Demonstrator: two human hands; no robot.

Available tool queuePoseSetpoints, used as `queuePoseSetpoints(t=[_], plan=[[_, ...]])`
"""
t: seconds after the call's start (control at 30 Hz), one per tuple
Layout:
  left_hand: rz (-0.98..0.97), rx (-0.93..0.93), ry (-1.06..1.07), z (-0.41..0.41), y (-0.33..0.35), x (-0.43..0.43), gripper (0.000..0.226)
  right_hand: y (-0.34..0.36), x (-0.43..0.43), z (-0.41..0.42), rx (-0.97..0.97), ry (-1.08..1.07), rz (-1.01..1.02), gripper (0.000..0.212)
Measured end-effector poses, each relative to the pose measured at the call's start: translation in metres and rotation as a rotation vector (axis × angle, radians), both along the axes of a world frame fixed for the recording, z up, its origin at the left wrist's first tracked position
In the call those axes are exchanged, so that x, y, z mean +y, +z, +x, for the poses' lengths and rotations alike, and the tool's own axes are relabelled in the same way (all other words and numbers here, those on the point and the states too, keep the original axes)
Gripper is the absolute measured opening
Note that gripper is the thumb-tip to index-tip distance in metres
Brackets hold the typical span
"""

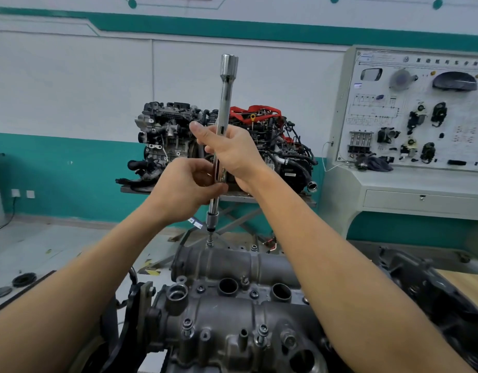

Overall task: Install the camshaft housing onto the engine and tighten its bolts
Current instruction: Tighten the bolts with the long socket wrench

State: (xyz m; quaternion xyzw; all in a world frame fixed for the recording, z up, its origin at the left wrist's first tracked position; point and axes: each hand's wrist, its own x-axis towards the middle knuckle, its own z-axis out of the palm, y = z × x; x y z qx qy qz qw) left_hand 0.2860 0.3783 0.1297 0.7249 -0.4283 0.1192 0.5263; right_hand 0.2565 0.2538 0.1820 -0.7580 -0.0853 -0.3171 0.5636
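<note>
My forearms (pixel 84 278) crossed the camshaft housing (pixel 232 313), already seated on the engine. Right hand (pixel 232 154) curled round the extension bar (pixel 224 117); left hand (pixel 186 189) pinched it lower, socket on a far bolt (pixel 210 242). Near bolts (pixel 187 325) stood proud, so I judged tightening unfinished.

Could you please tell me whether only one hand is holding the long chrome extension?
No, the left hand and the right hand both grip the chrome extension, its tip over a bolt on the camshaft housing.
</note>
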Motion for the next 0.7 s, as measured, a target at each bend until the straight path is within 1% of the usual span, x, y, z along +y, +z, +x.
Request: queuePoseSetpoints(t=[0.03, 0.07, 0.1, 0.13, 0.17, 0.23, 0.27, 0.3, 0.33, 0.37, 0.4, 0.43, 0.47, 0.53, 0.6, 0.63, 0.7], plan=[[0.051, 0.009, -0.070, 0.001, 0.001, 0.002, 0.018, 0.000, 0.001, -0.001, -0.001, 0.007, 0.002, 0.044], [0.101, 0.030, -0.153, 0.001, 0.003, 0.004, 0.028, 0.001, 0.001, -0.001, -0.004, 0.015, 0.005, 0.043], [0.134, 0.053, -0.214, 0.001, 0.005, 0.005, 0.039, 0.001, 0.002, -0.002, -0.009, 0.022, 0.008, 0.045], [0.138, 0.058, -0.227, 0.001, 0.006, 0.005, 0.047, 0.001, 0.002, -0.002, -0.012, 0.021, 0.010, 0.050], [0.117, 0.038, -0.192, 0.001, 0.005, 0.003, 0.051, 0.001, 0.002, -0.002, -0.014, 0.014, 0.009, 0.053], [0.025, -0.009, -0.047, 0.002, 0.001, 0.000, 0.055, 0.001, 0.001, -0.003, -0.029, 0.001, 0.013, 0.051], [-0.029, -0.024, 0.011, 0.002, 0.000, -0.001, 0.051, 0.002, 0.001, -0.004, -0.038, -0.001, 0.019, 0.048], [-0.059, -0.023, 0.021, 0.003, 0.000, -0.002, 0.044, 0.002, 0.001, -0.005, -0.045, 0.002, 0.025, 0.043], [-0.057, -0.002, -0.028, 0.004, 0.001, 0.000, 0.039, 0.002, 0.000, -0.006, -0.049, 0.009, 0.030, 0.040], [-0.036, 0.036, -0.112, 0.006, 0.002, 0.002, 0.041, 0.002, 0.000, -0.006, -0.050, 0.015, 0.035, 0.040], [-0.007, 0.084, -0.201, 0.007, 0.003, 0.004, 0.048, 0.002, 0.001, -0.006, -0.049, 0.021, 0.042, 0.042], [0.025, 0.112, -0.262, 0.008, 0.005, 0.005, 0.054, 0.002, 0.001, -0.006, -0.046, 0.030, 0.052, 0.044], [0.050, 0.106, -0.277, 0.009, 0.006, 0.005, 0.056, 0.002, 0.002, -0.006, -0.043, 0.040, 0.059, 0.045], [0.054, 0.037, -0.194, 0.011, 0.003, 0.003, 0.050, 0.002, 0.002, -0.006, -0.038, 0.044, 0.061, 0.047], [-0.028, 0.004, -0.068, 0.012, 0.000, 0.000, 0.043, 0.002, 0.001, -0.007, -0.032, 0.039, 0.054, 0.047], [-0.061, 0.001, -0.038, 0.013, 0.000, 0.000, 0.039, 0.001, 0.001, -0.007, -0.030, 0.040, 0.054, 0.044], [-0.062, 0.007, -0.080, 0.017, 0.002, 0.003, 0.036, 0.001, 0.000, -0.007, -0.026, 0.051, 0.062, 0.036]])
